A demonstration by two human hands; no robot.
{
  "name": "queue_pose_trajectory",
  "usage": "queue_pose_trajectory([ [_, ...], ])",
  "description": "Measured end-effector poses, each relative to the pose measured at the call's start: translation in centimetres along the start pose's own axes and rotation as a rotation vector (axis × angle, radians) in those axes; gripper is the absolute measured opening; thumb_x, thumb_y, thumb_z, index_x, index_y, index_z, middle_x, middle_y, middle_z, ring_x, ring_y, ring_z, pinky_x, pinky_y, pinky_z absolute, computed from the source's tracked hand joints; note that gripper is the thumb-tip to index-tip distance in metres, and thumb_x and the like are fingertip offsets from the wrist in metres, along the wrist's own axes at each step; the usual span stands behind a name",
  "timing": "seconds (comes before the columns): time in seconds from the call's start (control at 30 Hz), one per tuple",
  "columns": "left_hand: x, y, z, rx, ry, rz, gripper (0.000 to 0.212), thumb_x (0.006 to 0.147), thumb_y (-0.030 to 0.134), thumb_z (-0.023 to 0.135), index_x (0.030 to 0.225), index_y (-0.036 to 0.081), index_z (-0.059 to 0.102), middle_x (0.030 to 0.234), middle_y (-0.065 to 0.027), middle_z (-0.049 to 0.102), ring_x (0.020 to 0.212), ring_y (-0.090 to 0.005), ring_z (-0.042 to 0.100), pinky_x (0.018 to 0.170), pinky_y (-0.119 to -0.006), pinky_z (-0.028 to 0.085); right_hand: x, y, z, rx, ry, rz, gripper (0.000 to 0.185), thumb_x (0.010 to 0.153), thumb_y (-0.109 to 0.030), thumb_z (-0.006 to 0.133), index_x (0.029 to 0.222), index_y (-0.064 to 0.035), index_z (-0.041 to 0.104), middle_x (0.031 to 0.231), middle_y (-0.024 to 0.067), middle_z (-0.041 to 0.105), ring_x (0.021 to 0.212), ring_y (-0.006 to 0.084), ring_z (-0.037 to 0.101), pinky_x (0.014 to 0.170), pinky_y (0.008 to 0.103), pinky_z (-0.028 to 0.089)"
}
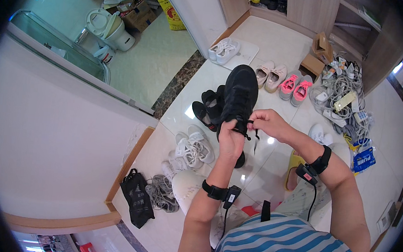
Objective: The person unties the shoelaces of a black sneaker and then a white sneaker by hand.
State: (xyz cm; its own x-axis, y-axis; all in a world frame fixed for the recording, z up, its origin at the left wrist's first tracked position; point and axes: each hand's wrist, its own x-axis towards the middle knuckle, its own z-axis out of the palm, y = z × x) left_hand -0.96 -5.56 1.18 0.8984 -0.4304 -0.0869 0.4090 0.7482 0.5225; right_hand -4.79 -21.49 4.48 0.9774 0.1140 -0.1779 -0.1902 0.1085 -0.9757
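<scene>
A black lace-up shoe [240, 93] is held up in front of me, its toe pointing away. My left hand [231, 139] grips it at the heel and collar, thumb on the tongue. At the shoe's right side, my right hand [267, 123] pinches a black shoelace [256, 134] between thumb and fingers, and a lace end dangles below. Behind and left of the held shoe, black shoes [208, 107] stand on the floor. Part of another dark shoe [240, 160] shows beside my left wrist; the rest of it is hidden.
White sneakers [194, 146], grey shoes [163, 194] and a black drawstring bag [137, 197] lie left. Pale shoes [271, 75] and grey-pink sneakers [296, 86] stand ahead. Tangled cables [346, 94], cardboard boxes [312, 66] and a yellow slipper [293, 168] are right.
</scene>
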Motion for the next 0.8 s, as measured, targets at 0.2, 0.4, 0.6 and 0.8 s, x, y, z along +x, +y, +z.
queue_pose_trajectory([
  [0.2,-0.8,0.8,2.3,-0.118,-0.042,0.001,0.045,0.101,0.036,0.036,0.131,0.002,0.045,0.126,-0.0135,0.056,0.114,-0.0284,0.054,0.099,-0.045,0.042,-1.0,2.0,1.7,-0.531,0.098,-0.168,0.034,0.079,-0.031,0.071,0.082,0.0014,0.062,0.069,0.0087,0.063,0.061,0.015,0.058,0.06,0.0307,0.048],
  [0.4,0.0,-0.3,-0.6,0.023,0.06,-0.024,0.037,0.1,0.028,0.042,0.124,0.001,0.05,0.12,-0.012,0.058,0.105,-0.0258,0.059,0.092,-0.04,0.047,-0.7,2.4,2.1,-0.375,-0.023,0.018,0.028,0.08,-0.027,0.068,0.074,-0.0004,0.063,0.062,0.0054,0.06,0.058,0.0116,0.054,0.056,0.0287,0.044],
  [0.6,0.1,-0.9,-2.5,0.264,0.163,-0.089,0.027,0.097,0.022,0.05,0.112,0.0,0.058,0.104,-0.0077,0.065,0.09,-0.0205,0.063,0.079,-0.036,0.049,-0.6,1.0,1.9,-0.131,-0.163,0.058,0.02,0.083,-0.018,0.059,0.067,-0.0048,0.06,0.064,0.0,0.059,0.058,0.0078,0.052,0.055,0.0231,0.041],
  [0.8,-0.1,-0.8,-3.1,-0.013,-0.03,-0.316,0.028,0.097,0.028,0.048,0.107,0.004,0.058,0.098,-0.009,0.065,0.091,-0.0201,0.061,0.082,-0.034,0.048,-0.7,-2.0,1.1,0.171,-0.057,0.118,0.017,0.089,-0.018,0.056,0.078,-0.0044,0.058,0.075,0.0041,0.061,0.057,0.0095,0.051,0.052,0.0246,0.04],
])
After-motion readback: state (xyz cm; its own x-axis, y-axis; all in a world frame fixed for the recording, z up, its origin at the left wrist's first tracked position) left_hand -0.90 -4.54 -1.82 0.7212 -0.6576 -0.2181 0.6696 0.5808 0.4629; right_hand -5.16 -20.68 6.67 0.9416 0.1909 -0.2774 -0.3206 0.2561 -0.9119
